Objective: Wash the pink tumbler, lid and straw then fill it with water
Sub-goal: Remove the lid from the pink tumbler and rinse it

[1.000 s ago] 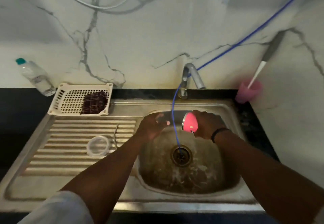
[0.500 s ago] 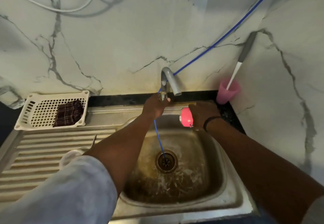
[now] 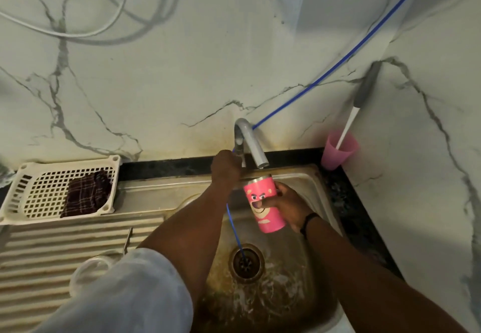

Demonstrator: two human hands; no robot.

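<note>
Held upright in right grip (image 3: 285,206), fingers wrapped round tumbler (image 3: 263,205), just under spout (image 3: 256,150), above sink (image 3: 307,176). Pink, cartoon bear face, steel rim, lidless. Left grip (image 3: 226,167) curled on tap base.

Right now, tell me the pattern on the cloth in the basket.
Dark brown plaid with pale lines, on the cloth in the head view.

White marble-veined wall (image 3: 182,77) behind, meeting a second marbled wall (image 3: 429,176) at right. Black stone surface (image 3: 166,167) along the base. Dim, greenish light.
</note>
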